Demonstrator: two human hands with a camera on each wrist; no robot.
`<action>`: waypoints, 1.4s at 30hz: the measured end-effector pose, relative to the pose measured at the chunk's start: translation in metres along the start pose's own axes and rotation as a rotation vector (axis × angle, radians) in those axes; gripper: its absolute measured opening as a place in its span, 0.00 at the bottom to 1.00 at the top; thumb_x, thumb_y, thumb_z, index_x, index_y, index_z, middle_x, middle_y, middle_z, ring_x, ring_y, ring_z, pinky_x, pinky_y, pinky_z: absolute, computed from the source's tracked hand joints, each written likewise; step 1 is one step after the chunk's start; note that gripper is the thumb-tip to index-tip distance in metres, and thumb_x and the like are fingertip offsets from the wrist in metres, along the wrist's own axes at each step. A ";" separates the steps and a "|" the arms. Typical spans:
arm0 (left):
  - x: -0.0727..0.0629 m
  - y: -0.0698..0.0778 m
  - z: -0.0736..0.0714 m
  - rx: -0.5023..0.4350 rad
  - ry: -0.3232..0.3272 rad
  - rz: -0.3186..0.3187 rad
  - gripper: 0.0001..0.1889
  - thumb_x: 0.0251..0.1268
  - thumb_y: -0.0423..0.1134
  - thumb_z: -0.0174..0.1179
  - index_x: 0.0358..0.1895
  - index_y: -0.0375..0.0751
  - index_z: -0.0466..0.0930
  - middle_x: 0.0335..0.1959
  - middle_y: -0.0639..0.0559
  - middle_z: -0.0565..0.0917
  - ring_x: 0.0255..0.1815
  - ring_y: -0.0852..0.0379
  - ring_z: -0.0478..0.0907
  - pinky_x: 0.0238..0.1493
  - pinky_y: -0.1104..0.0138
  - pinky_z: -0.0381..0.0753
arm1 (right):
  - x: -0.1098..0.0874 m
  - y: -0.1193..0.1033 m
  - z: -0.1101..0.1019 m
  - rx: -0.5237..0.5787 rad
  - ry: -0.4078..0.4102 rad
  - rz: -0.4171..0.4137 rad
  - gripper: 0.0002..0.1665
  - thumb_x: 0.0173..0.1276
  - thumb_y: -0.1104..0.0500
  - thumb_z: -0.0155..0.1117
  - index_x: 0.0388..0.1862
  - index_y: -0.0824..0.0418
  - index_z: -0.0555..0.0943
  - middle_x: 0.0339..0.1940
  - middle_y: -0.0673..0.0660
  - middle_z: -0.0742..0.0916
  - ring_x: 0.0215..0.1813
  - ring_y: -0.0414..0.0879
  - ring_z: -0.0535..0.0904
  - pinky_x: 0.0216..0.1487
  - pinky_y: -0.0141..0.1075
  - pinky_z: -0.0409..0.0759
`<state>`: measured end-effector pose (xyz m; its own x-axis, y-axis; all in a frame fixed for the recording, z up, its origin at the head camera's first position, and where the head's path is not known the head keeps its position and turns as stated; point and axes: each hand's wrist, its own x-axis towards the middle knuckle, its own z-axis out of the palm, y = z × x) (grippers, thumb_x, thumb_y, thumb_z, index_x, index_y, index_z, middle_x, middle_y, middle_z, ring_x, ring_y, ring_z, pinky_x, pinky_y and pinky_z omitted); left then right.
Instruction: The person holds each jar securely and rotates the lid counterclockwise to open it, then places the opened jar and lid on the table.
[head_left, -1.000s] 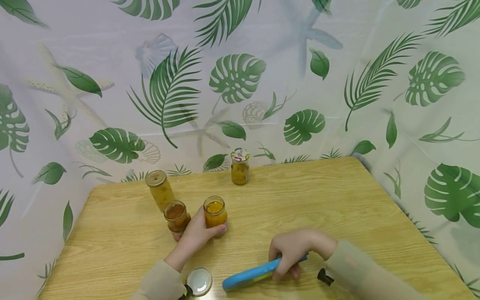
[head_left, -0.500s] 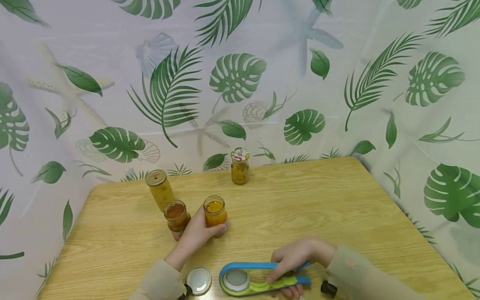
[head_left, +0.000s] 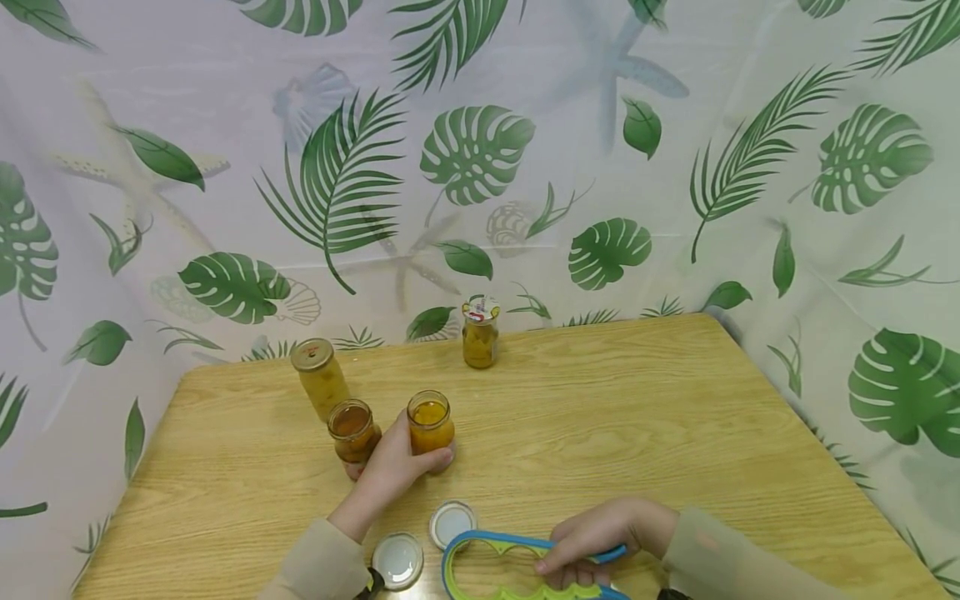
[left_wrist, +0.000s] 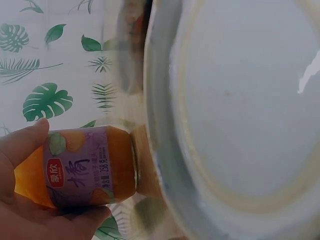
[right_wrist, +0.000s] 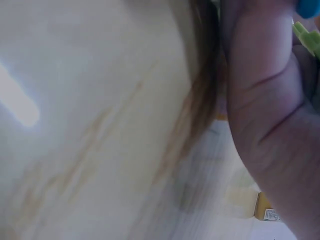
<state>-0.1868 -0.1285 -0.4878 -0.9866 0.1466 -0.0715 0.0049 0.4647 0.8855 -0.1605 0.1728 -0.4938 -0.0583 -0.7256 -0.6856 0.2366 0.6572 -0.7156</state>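
Observation:
My left hand (head_left: 397, 458) grips an open glass jar (head_left: 431, 429) of orange fruit, standing on the table. Its purple label (left_wrist: 80, 167) faces the left wrist view. A second open jar (head_left: 352, 433), darker, stands just left of that hand. In my right hand (head_left: 600, 537) is a blue and green jar opener (head_left: 498, 542), held by its handles near the front edge, its loop pointing left. One jar lid (head_left: 453, 523) lies at the loop's far side, partly overlapped by it. Another lid (head_left: 398, 561), pale inside up, lies beside the left sleeve. In the right wrist view, the hand hides most of the opener.
Behind the dark jar stands a taller jar (head_left: 320, 379) with a gold lid. A small jar (head_left: 480, 333) with a patterned lid stands at the table's back edge. A leaf-printed sheet (head_left: 525, 167) hangs behind the wooden table (head_left: 637, 400).
My right hand has turned the opener from edge-on to flat and moved it slightly down. The lid seen inside its loop now lies on the table, outside it. The left hand stays still.

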 end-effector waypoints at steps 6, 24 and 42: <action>0.000 0.001 0.000 0.004 -0.002 -0.004 0.34 0.64 0.33 0.76 0.71 0.32 0.70 0.65 0.34 0.83 0.71 0.36 0.78 0.76 0.41 0.71 | 0.002 0.002 -0.003 -0.019 0.027 -0.031 0.24 0.86 0.46 0.47 0.29 0.54 0.76 0.17 0.41 0.76 0.13 0.28 0.63 0.20 0.22 0.63; -0.001 0.002 -0.001 0.017 -0.005 -0.002 0.34 0.66 0.35 0.75 0.71 0.33 0.70 0.64 0.34 0.83 0.69 0.36 0.79 0.74 0.40 0.74 | 0.002 0.005 -0.006 -0.010 0.046 -0.194 0.30 0.85 0.49 0.47 0.25 0.68 0.65 0.18 0.40 0.71 0.16 0.30 0.62 0.19 0.23 0.60; -0.002 0.001 0.000 0.033 0.005 -0.010 0.37 0.64 0.36 0.76 0.73 0.32 0.68 0.66 0.33 0.82 0.70 0.34 0.78 0.74 0.39 0.73 | -0.029 -0.005 -0.010 0.059 0.107 -0.182 0.43 0.89 0.37 0.32 0.55 0.75 0.79 0.32 0.46 0.82 0.28 0.34 0.74 0.32 0.24 0.72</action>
<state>-0.1852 -0.1285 -0.4867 -0.9875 0.1372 -0.0782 -0.0002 0.4944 0.8692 -0.1693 0.1929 -0.4716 -0.2074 -0.8034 -0.5582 0.2692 0.5017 -0.8221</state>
